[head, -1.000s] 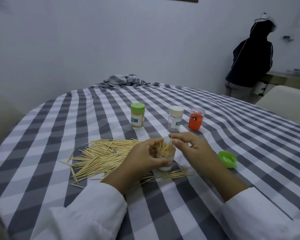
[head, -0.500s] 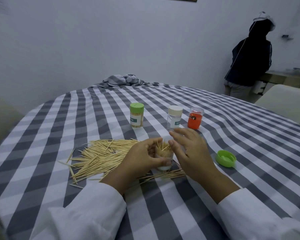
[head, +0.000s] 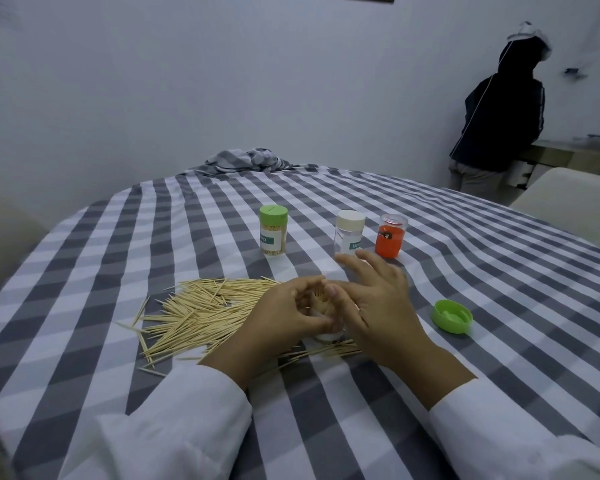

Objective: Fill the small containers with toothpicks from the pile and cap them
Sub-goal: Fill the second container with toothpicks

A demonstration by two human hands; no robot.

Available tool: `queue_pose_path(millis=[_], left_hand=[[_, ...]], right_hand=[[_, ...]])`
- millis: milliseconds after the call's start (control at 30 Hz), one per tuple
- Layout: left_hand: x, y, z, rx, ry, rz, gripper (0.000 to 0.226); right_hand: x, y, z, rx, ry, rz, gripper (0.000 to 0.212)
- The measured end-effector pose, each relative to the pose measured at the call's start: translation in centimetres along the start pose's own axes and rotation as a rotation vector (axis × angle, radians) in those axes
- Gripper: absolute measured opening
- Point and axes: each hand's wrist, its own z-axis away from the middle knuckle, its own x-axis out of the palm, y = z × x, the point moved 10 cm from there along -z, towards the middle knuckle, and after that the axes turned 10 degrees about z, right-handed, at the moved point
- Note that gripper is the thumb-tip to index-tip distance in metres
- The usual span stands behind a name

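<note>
1. Grey-and-white checked cloth covers the round table (head: 465,306), which stands before a pale wall; a bunched piece of the same cloth (head: 246,161) lies at the far edge.
2. Left of centre, the toothpick pile (head: 201,310) is spread loosely on the cloth.
3. Beyond the pile stands a green-capped container (head: 273,235), filled with toothpicks.
4. Just right of the pile, the left hand (head: 288,317) curls its fingers round the open container (head: 326,323), which stands upright on the cloth with toothpicks inside.
5. Over that container's mouth, the right hand (head: 378,303) has its fingers straight and spread, thumb touching the toothpick tips.
6. Behind the hands stand a white-capped container (head: 350,237) and an orange container (head: 391,240), side by side.
7. Right of the hands, a loose green cap (head: 451,316) lies upside down.
8. Far right, a person in a dark hooded jacket (head: 499,116) faces a counter.
</note>
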Motion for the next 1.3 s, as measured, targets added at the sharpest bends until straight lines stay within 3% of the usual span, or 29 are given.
queue_pose_path(millis=[200, 433, 600, 767, 867, 967, 1067, 1300], left_hand=[[-0.6, 0.7, 0.5, -0.037, -0.085, -0.223, 0.088], [-5.3, -0.1, 0.7, -0.181, -0.032, -0.513, 0.065], [-4.1, -1.2, -1.7, -0.244, -0.164, -0.733, 0.062], [-3.2, -3.1, -3.2, -0.273, -0.279, -0.934, 0.054], [-2.7, -2.4, -3.6, -0.162, -0.250, -1.044, 0.039], [-2.3, -1.7, -3.7, -0.084, -0.191, -1.179, 0.039], [-2.5, -1.1, -3.7, -0.084, -0.118, -1.165, 0.038], [-4.9, 0.7, -2.5, -0.027, 0.136, -0.731, 0.018]], right_hand=[[3.9, 0.8, 1.3, 0.182, -0.421, -0.424, 0.075], [4.0, 1.1, 1.2, 0.272, -0.438, -0.492, 0.076], [4.6, 2.1, 1.3, 0.380, -0.413, -0.631, 0.099], [4.3, 1.6, 1.4, 0.341, -0.431, -0.580, 0.076], [4.1, 1.2, 1.3, 0.303, -0.439, -0.545, 0.071], [4.0, 1.0, 1.2, 0.291, -0.436, -0.529, 0.070], [4.0, 1.0, 1.3, 0.291, -0.429, -0.529, 0.071], [4.0, 1.0, 1.4, 0.290, -0.435, -0.553, 0.071]])
